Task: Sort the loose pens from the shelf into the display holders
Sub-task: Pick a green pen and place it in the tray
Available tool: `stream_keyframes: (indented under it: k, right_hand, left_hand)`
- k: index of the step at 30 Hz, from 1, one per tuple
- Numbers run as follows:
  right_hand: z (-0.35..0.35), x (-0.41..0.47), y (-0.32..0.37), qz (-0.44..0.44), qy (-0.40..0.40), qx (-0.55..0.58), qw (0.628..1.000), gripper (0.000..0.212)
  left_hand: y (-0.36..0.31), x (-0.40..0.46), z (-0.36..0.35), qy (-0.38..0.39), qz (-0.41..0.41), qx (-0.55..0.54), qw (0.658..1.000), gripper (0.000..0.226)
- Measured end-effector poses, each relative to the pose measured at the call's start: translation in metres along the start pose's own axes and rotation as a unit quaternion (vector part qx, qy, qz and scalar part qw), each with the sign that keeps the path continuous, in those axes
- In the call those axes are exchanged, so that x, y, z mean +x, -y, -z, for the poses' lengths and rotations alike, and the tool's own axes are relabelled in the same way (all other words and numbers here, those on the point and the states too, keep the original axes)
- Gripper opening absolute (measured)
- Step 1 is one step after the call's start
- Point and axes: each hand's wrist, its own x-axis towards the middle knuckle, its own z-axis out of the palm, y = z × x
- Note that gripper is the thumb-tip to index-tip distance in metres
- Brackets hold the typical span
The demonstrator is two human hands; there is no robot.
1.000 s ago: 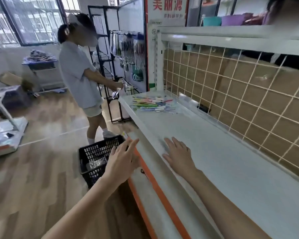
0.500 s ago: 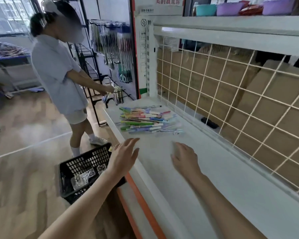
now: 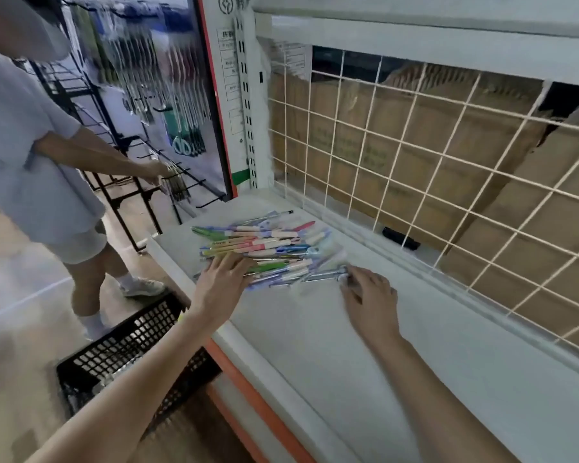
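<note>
Head view: loose pens [image 3: 264, 248] lie crosswise at white shelf's [image 3: 331, 345] far end; left hand [image 3: 219, 282] and right hand [image 3: 370, 297], apart, fingers extended, touch the pile's edges.

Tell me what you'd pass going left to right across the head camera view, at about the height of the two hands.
Other person's shoe → left hand on the near edge of the pen pile → right hand at the pile's right end → bare white shelf → wire grid back panel.

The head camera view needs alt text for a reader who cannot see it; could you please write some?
Two bare hands reach a pile of loose coloured pens on a white shelf: the left hand rests on its near edge, the right hand touches pens at its right end. A black basket sits on the floor, another person stands left.
</note>
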Motion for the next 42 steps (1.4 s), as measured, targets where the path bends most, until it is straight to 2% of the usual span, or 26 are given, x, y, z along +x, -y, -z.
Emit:
stream_keyframes:
  k: [2,5,8,12,17,20,24,27,30,31,33,34,36,42]
  right_hand:
    - [-0.002,0.000,-0.001,0.002,-0.024,0.008,1.000,0.029]
    - [-0.004,0.001,-0.004,0.009,-0.045,0.027,0.999,0.022]
    - [-0.006,0.002,-0.006,-0.003,-0.041,0.047,0.998,0.013]
    - [-0.003,0.000,-0.004,-0.015,-0.021,0.050,0.998,0.012]
    - [0.003,-0.005,0.002,-0.044,-0.015,0.104,0.994,0.011]
    - [0.016,-0.012,0.012,-0.111,-0.036,0.219,0.969,0.016]
    - [0.031,-0.022,0.014,-0.155,-0.091,0.369,0.912,0.022]
    - [0.042,-0.033,0.013,-0.196,-0.133,0.451,0.861,0.025]
    - [0.052,-0.045,0.013,-0.215,-0.162,0.511,0.816,0.023]
    - [0.055,-0.049,0.010,-0.212,-0.173,0.531,0.802,0.021]
    - [0.063,-0.059,0.007,-0.207,-0.196,0.561,0.777,0.019]
    - [0.069,-0.063,0.005,-0.205,-0.207,0.570,0.768,0.018]
    - [0.082,-0.074,0.002,-0.199,-0.230,0.580,0.756,0.017]
    - [0.130,-0.122,-0.018,-0.181,-0.308,0.553,0.753,0.015]
  left_hand:
    - [0.012,0.005,-0.002,0.010,-0.023,-0.013,1.000,0.024]
    - [0.026,0.011,-0.002,0.028,-0.032,-0.063,0.997,0.038]
    - [0.030,0.017,-0.001,0.039,-0.020,-0.105,0.993,0.021]
    - [0.025,0.023,0.001,0.054,-0.051,-0.120,0.990,0.018]
    - [0.018,0.022,0.005,0.007,-0.091,-0.152,0.984,0.015]
    - [0.011,0.025,0.008,-0.007,-0.106,-0.198,0.974,0.016]
    - [-0.006,0.037,0.014,-0.004,-0.138,-0.251,0.958,0.016]
    - [-0.024,0.043,0.016,0.033,-0.093,-0.324,0.941,0.021]
    - [-0.045,0.045,0.017,0.075,-0.021,-0.440,0.895,0.029]
    - [-0.053,0.045,0.019,0.096,0.007,-0.498,0.862,0.029]
    - [-0.071,0.045,0.022,0.147,0.037,-0.623,0.768,0.032]
    - [-0.079,0.045,0.023,0.167,0.039,-0.659,0.732,0.033]
    - [-0.097,0.045,0.021,0.192,0.021,-0.682,0.706,0.030]
    - [-0.167,0.040,0.015,0.254,-0.036,-0.687,0.680,0.025]
